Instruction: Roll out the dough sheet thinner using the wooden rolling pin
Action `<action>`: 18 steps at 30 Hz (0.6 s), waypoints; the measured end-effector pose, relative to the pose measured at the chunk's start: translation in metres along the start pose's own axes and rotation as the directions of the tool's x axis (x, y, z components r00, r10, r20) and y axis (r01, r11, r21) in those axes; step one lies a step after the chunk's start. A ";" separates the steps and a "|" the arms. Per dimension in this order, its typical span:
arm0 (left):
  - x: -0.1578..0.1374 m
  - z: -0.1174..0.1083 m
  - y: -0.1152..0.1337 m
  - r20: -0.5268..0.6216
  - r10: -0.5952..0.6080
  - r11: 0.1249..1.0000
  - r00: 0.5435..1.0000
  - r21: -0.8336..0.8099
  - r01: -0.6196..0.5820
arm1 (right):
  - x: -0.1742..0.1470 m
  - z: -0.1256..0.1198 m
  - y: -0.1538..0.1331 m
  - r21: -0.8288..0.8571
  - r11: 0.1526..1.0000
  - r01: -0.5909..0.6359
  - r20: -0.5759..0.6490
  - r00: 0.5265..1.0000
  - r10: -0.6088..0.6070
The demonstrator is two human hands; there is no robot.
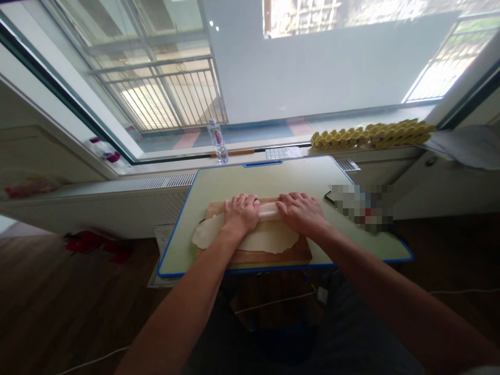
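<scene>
basically, left hand [241,212] and right hand [301,211] both grasping pale rolling pin [267,210] near its ends; dough sheet [269,240] looks soft, likely tears, best supported underneath.

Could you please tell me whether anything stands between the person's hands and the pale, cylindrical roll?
Nothing visible does: the bare left hand and bare right hand rest on the pale, cylindrical roll. The flat, cream dough sheet lies on its near side. What lies beneath the palms is hidden.
</scene>
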State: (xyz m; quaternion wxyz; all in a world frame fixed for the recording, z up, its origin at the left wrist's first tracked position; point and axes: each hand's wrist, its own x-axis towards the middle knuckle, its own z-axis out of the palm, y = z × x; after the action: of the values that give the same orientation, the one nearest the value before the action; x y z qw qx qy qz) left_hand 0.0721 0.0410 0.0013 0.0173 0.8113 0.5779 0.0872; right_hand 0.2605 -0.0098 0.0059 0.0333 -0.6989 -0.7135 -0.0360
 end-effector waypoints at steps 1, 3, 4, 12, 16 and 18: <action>-0.001 -0.001 0.001 0.000 -0.004 1.000 1.000 0.015 0.004 | -0.002 -0.001 -0.001 -0.011 1.000 0.010 0.001 1.000 -0.010; 0.003 -0.002 0.001 0.021 -0.011 0.999 1.000 0.042 0.011 | 0.002 -0.001 -0.001 -0.019 1.000 0.017 0.005 1.000 -0.016; 0.008 -0.003 0.000 0.033 -0.017 0.998 0.999 0.054 0.015 | 0.007 -0.001 0.000 -0.014 1.000 0.007 0.008 1.000 -0.007; 0.048 -0.004 -0.005 0.108 -0.043 0.997 0.993 0.065 0.037 | 0.055 0.003 0.006 0.106 0.990 -0.091 0.078 0.994 0.083; 0.040 -0.003 -0.001 0.002 -0.067 0.997 0.998 0.050 0.066 | 0.050 0.002 0.004 0.134 0.984 -0.120 0.045 0.992 0.115; 0.029 -0.001 0.003 -0.071 -0.082 0.995 0.994 0.048 0.085 | 0.042 0.003 0.001 0.130 0.983 -0.131 -0.012 0.991 0.133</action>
State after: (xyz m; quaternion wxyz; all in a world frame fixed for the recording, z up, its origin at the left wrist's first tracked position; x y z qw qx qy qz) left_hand 0.0838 0.0675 0.0066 -0.0196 0.7831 0.6136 0.0996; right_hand 0.2608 0.0325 0.0072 0.0880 -0.7407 -0.6661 0.0053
